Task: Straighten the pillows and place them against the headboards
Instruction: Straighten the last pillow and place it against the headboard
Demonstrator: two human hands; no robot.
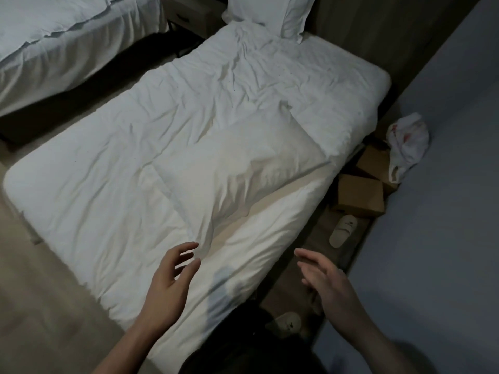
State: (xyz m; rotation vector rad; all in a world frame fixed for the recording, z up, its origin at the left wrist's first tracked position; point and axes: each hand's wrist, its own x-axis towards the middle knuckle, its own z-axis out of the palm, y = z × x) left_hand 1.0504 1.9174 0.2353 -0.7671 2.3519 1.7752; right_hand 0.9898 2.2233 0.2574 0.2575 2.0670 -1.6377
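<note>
Bare skin only: the left hand (172,276) and the right hand (328,279) hang apart over the near end of the bed, fingers spread and slack, neither one closed on anything. The left fingertips (193,247) sit just beside the near corner of the loose white fabric pillow (240,176), which lies flat and askew across the rumpled white quilt (113,168), well apart from the head of the bed. The open, forward reach suggests both hands are set to take that pillow by its near edge, one at each side. A second plump white pillow (283,14) stands upright at the far end, leaning on the dark wood-panelled headboard (351,25); it appears already placed. Judged so, one pillow of this bed is done and one remains to be carried up.

Count: two hands; two pillows on this bed; two beds, the other white-covered bed (54,39) at upper left, its pillows out of view; one small bedside cabinet (189,14) between them. On the floor strip at right: two brown cardboard boxes (359,195), one crumpled white plastic bag (407,141), and two pale slippers (343,230), the second near the lower edge.
</note>
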